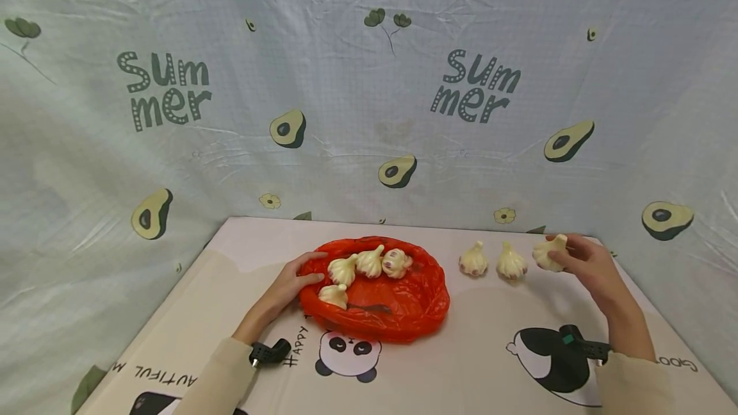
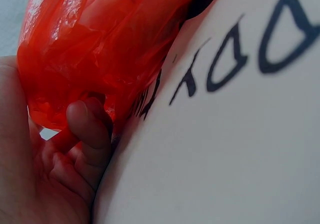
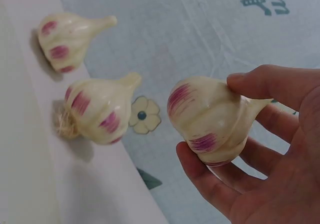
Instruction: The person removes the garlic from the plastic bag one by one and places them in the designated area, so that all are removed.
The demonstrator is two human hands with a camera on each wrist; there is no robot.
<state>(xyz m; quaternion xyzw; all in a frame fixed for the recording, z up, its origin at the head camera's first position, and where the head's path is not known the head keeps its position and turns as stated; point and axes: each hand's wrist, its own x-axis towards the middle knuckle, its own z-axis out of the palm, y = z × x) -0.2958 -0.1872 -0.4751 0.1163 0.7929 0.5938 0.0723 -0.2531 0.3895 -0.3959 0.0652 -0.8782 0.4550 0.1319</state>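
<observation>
- Garlic bulb (image 3: pixel 205 121), rounded, cream-white with purple streaks, held near the far right corner of the tabletop.
- Right hand (image 1: pixel 588 262): thumb and fingers pinch this bulb from opposite sides.
- Two similar cream-white bulbs (image 1: pixel 473 259) stand just left of it, apart from each other.
- Crinkled red plastic bag (image 1: pixel 398 330), mouth spread wide, further left on the tabletop.
- Left hand (image 1: pixel 295 279): curled fingers grip the bag's left rim.
- Four more garlic bulbs (image 1: pixel 369 262) lie inside, toward its far and left sides.
- Off-white tabletop (image 1: pixel 461 357), printed with a panda face.
- Pale blue-grey cloth (image 1: pixel 346 75) with avocado prints hangs behind.
</observation>
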